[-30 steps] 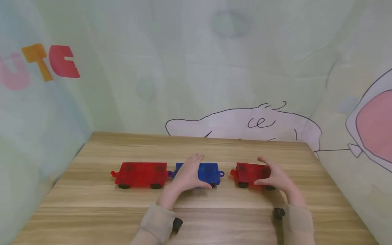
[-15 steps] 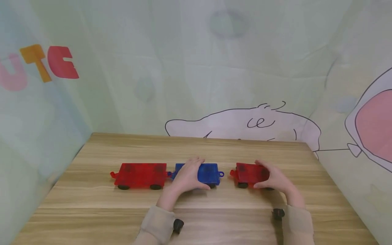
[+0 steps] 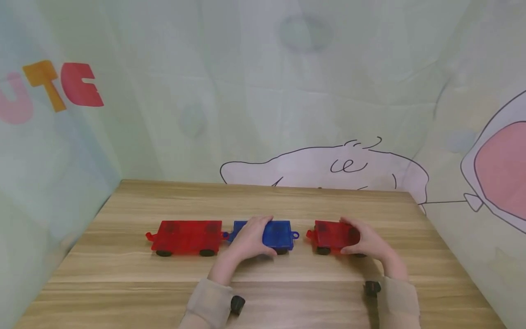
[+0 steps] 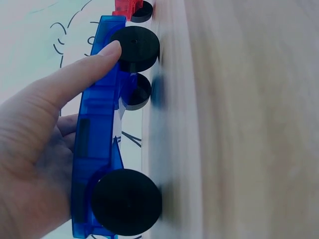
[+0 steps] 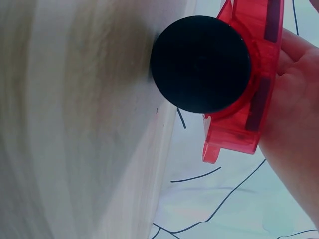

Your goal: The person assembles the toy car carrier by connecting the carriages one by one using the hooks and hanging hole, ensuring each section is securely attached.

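Three flat toy train cars with black wheels stand in a row. My left hand (image 3: pixel 248 241) lies across the blue car (image 3: pixel 280 234), its thumb on the near side by a wheel (image 4: pixel 135 49) and its fingers over the far edge. A ring sticks out at the blue car's right end. Across a short gap, my right hand (image 3: pixel 368 241) grips the smaller red car (image 3: pixel 330 234) from its right end, thumb near and fingers far. That car's hook (image 3: pixel 310 235) points left. The longer red car (image 3: pixel 189 236) meets the blue car's left end; whether they are linked I cannot tell.
The cars stand on a wood-grain table (image 3: pixel 287 203). A pale printed cloth (image 3: pixel 172 91) rises behind it and at both sides. Small black devices, one (image 3: pixel 237 305) at the left cuff and another (image 3: pixel 372 288) at the right, sit by the wrists.
The right hand's fingers and thumb have closed in on the smaller red car. The left hand's fingers and thumb have drawn in on the blue car. The cars' spacing looks unchanged.
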`<state>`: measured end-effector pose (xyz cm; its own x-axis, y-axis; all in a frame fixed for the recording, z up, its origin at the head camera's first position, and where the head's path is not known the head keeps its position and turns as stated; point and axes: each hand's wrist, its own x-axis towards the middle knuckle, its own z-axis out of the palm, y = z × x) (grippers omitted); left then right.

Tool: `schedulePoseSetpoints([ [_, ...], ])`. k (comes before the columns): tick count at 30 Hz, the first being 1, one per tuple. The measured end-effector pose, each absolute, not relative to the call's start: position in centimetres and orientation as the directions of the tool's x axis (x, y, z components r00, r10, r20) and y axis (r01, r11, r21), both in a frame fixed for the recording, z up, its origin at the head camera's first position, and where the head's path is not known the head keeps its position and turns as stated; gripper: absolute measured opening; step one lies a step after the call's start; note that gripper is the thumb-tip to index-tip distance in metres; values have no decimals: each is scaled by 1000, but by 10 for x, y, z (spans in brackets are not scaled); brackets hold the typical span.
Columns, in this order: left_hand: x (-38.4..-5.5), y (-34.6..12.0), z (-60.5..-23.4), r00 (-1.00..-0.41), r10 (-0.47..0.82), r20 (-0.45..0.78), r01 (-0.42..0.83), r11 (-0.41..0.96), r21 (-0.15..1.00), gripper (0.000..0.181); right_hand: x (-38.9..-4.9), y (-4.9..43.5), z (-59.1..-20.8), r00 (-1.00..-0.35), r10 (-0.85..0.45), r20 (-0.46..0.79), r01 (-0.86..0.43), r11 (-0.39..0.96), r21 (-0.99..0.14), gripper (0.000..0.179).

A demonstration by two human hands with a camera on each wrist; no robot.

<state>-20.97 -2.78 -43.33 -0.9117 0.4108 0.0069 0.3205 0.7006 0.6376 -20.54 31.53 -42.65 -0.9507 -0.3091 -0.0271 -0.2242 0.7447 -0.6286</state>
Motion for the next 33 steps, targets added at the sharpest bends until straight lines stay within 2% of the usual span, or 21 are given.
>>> schedulePoseSetpoints([
  [16, -212, -31, -435, -907, 421, 15, 327, 681, 656, 93, -207, 313, -427, -948, -308, -77, -192, 749, -634, 87],
  [33, -213, -32, -435, -906, 424, 6, 319, 671, 669, 93, -207, 310, -426, -943, -328, -63, -214, 738, -640, 88],
])
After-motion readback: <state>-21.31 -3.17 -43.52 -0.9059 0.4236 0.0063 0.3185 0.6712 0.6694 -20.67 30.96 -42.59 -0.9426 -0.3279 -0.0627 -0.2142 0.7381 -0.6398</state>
